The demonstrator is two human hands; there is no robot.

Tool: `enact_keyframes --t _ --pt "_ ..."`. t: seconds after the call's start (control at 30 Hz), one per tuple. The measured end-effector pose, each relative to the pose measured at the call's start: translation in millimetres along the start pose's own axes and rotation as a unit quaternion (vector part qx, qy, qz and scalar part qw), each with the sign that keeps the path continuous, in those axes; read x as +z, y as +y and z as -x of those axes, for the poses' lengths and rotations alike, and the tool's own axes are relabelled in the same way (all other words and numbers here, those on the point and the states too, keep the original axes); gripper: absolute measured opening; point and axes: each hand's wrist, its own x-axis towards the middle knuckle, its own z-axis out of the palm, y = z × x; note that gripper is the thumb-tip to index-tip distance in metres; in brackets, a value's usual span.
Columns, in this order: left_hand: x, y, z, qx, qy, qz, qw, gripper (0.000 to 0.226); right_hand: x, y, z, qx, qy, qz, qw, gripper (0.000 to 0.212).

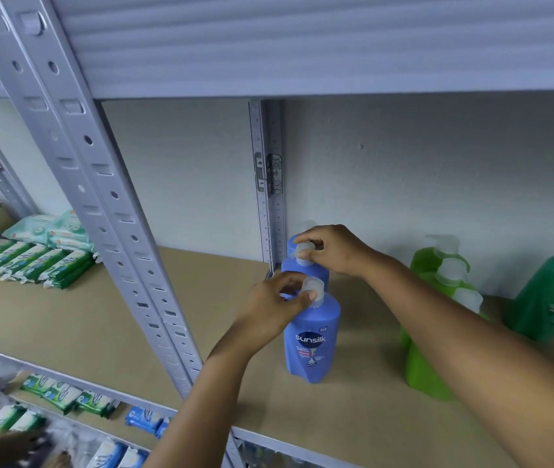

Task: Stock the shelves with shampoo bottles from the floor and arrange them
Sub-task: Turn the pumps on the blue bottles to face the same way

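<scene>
Blue Sunsilk shampoo bottles stand in a row front to back on the brown shelf board (353, 417). My left hand (279, 304) pinches the clear pump cap of the front blue bottle (312, 342). Behind it, my right hand (333, 248) grips the pump cap of the second blue bottle (302, 271). A third blue bottle stands further back, mostly hidden by my right hand. To the right, a row of light green pump bottles (427, 373) runs front to back, and a dark green Sunsilk bottle (552, 298) stands at the far right.
A grey slotted upright (127, 238) crosses the left of the shelf bay, and a rear upright (270, 184) stands against the wall behind the blue bottles. Green and white packets (32, 261) lie on the neighbouring shelf to the left. More packets (66, 396) fill the shelf below.
</scene>
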Motion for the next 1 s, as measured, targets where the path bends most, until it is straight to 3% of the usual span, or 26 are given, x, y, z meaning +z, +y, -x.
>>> enact_keyframes --t 0.3,0.7,1.0 --pt "5.7 -8.6 -2.1 0.007 0.013 0.011 1.0 0.016 6.0 -1.9 5.8 -0.008 0.018 -0.009 1.0 0.026" --pt "16.3 -15.9 14.9 0.021 0.02 -0.016 0.999 0.037 9.7 -2.4 5.3 -0.021 0.04 -0.013 0.999 0.022" --pt "14.3 -16.5 15.0 0.017 0.014 -0.002 1.0 0.035 17.0 -2.6 6.6 -0.021 0.076 -0.017 0.997 0.019"
